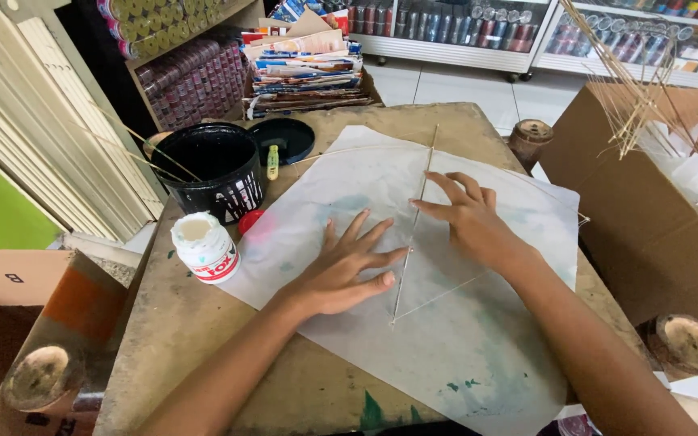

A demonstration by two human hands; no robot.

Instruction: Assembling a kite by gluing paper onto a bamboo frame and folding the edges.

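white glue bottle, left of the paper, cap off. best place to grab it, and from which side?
Probably grip the small white plastic glue bottle around its round body, at the red-labelled middle, coming from its left or front. It stands upright with its mouth open, so a level side grip keeps it from spilling. The black plastic bucket crowds its far side and the pale paper sheet lies to its right.

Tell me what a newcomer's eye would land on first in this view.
Probably the two hands pressed flat on the big white paper sheet mid-table: the left hand and right hand sit either side of a thin stick lying along the paper. Next, the black bucket at the table's far left, with an open white glue bottle just in front of it.
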